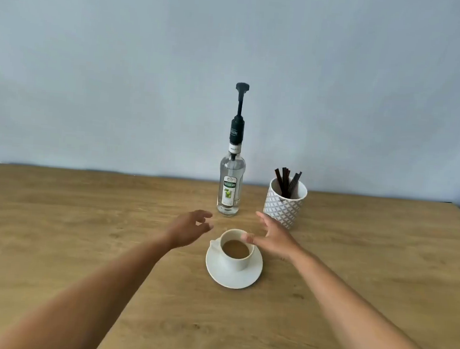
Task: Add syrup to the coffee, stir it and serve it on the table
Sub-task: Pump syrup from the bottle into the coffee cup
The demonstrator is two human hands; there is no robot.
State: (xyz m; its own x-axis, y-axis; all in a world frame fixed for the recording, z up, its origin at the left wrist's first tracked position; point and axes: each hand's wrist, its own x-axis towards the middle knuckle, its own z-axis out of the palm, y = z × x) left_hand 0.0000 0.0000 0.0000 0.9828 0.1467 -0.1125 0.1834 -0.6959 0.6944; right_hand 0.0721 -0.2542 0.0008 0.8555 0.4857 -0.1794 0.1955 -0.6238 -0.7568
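Coffee cup (234, 262) sits on its saucer (242, 281). The syrup bottle (230, 185) stands upright just behind the cup, long axis vertical, with the pump head (242, 87) high above both hands. Left hand (189, 227) hovers behind-left of the cup, fingers loosely apart, holding nothing. Right hand (273, 239) is right of the cup, fingers spread; the thumb is at the rim, contact unclear. Bottle lies ahead, between both hands, left probably marginally nearer. Stirrers (287, 180) stand behind-right of the cup, on the right hand's side.
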